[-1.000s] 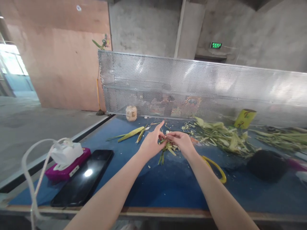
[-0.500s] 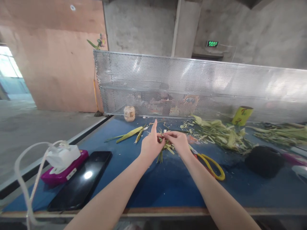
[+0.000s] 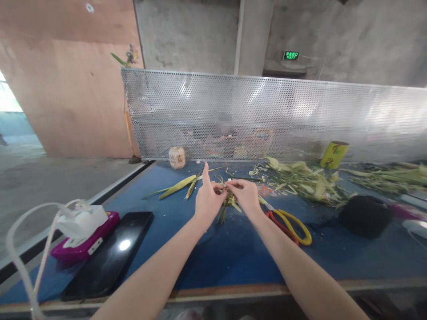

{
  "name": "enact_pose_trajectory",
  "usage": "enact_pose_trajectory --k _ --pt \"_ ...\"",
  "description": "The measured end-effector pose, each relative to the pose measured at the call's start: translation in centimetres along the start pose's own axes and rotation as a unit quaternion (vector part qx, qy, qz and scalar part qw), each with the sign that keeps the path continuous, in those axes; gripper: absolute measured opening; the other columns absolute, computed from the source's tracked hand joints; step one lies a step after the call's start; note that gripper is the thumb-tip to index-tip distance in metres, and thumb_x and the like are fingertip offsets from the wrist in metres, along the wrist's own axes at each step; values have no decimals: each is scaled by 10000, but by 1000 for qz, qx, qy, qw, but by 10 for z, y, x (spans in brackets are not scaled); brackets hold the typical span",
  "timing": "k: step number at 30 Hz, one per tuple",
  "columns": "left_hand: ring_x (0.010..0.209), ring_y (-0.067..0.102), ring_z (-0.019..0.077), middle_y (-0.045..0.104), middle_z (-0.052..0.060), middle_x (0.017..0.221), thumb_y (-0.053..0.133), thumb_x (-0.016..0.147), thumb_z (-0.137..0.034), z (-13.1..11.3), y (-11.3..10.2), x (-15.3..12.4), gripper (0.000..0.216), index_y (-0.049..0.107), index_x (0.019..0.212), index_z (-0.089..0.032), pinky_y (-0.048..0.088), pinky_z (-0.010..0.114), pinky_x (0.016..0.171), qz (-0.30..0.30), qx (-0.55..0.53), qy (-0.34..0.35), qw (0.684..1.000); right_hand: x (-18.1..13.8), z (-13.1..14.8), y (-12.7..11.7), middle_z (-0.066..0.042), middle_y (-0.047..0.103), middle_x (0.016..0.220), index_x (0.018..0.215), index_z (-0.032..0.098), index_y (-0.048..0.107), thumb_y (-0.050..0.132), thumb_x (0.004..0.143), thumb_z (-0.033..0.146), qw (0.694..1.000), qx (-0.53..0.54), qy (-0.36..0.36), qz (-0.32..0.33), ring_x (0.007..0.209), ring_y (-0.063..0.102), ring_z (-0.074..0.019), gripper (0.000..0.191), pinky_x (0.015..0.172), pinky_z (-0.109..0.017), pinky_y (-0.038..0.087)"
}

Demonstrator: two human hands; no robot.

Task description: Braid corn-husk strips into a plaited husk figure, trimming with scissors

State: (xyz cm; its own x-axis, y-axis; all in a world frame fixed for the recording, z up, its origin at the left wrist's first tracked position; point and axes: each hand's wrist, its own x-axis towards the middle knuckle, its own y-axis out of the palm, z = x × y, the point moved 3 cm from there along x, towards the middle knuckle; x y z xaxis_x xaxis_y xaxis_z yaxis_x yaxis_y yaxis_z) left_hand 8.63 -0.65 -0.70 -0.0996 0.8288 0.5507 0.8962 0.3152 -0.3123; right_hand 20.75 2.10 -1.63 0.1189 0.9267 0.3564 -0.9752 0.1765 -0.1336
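My left hand is pinched at the thumb, with one finger pointing up. Facing it, my right hand has its thumb and fingertips pressed together. Between them the fingertips hold a small piece of green corn husk strips, whose exact form is mostly hidden. Below the fingers, loose husk shreds stick out over the blue table top. Scissors with red and yellow handles lie beside my right forearm, their blades partly behind it. Left of my left hand lie a few longer husk leaves.
A big pile of husks lies at right, with a yellow tin behind it and a black round object in front. A phone and purple power strip lie at left. A whitish jar-like object stands by the perforated metal panel.
The view has shifted slightly, so the scissors show more fully. Both hands stay together at the husk strips, with only a small change in finger position.
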Motion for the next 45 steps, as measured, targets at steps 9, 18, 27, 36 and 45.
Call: enact_pose_trajectory --k 9,18,27,36,45 --pt "473 436 53 540 -40 643 589 596 -158 14 11 9 674 286 1199 -162 324 176 437 61 -271 -234 932 4 -2 -3 -33 632 589 676 130 660 605 582 318 999 40 -1 16 422 480 -99 217 386 -214 346" --pt "342 246 43 326 -91 484 403 567 -91 12 9 12 419 443 979 -155 159 163 346 117 -397 -305 858 4 1 -3 -7 589 546 655 131 647 606 583 309 998 47 -9 27 402 431 -72 196 372 -194 334" --pt "635 523 93 444 -51 588 437 567 -56 8 8 20 326 431 872 -172 396 194 559 13 -437 -170 883 8 -3 -1 8 566 514 654 136 643 596 584 289 998 45 -11 52 386 379 -55 176 391 -195 310" --pt "437 417 49 390 -65 611 375 626 -75 31 17 14 232 371 822 -199 280 154 385 99 -285 -217 928 9 -9 -3 -7 595 556 645 126 660 599 591 260 994 -59 18 92 472 446 -81 156 490 -211 347" --pt "374 310 36 374 -79 534 410 665 -64 55 11 21 181 422 796 -188 217 147 362 81 -188 -206 957 17 -23 -10 -6 569 539 539 147 601 582 615 206 976 -185 20 109 557 502 -124 98 555 -233 348"
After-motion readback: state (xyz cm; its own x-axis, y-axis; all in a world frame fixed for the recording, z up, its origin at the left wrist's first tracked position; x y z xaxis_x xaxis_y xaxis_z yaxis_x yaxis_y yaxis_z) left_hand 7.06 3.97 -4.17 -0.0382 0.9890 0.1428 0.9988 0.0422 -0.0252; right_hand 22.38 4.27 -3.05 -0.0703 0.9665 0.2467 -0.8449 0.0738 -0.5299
